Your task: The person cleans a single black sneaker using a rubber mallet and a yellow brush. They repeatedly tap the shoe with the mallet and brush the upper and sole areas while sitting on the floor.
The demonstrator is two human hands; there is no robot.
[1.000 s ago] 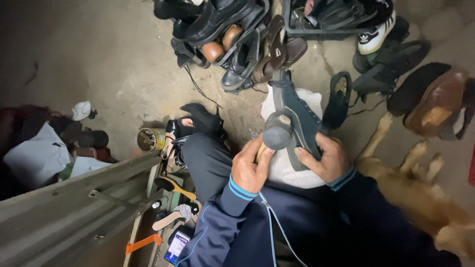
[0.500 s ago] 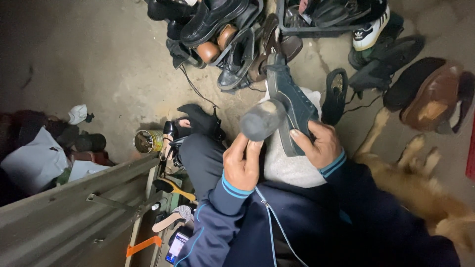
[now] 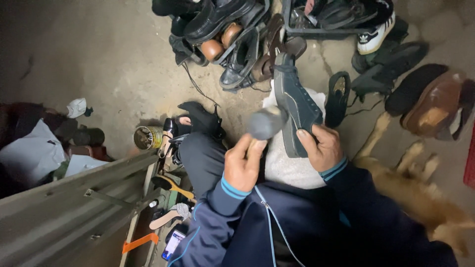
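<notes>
A dark blue high-top shoe [image 3: 297, 106] is held sole-side toward the lap, over a white cloth [image 3: 287, 165] on the knees; it is judged light, with a soft upper and a stiffer sole edge, best gripped at the heel end. The right hand [image 3: 321, 148] is clamped around that end. The left hand [image 3: 242, 165] is closed on the handle of a round grey brush [image 3: 265, 123], its head just beside the shoe. Room is tight: a shoe pile [image 3: 232, 34] ahead, a dog [image 3: 420, 193] on the right, a metal box [image 3: 74, 207] on the left.
</notes>
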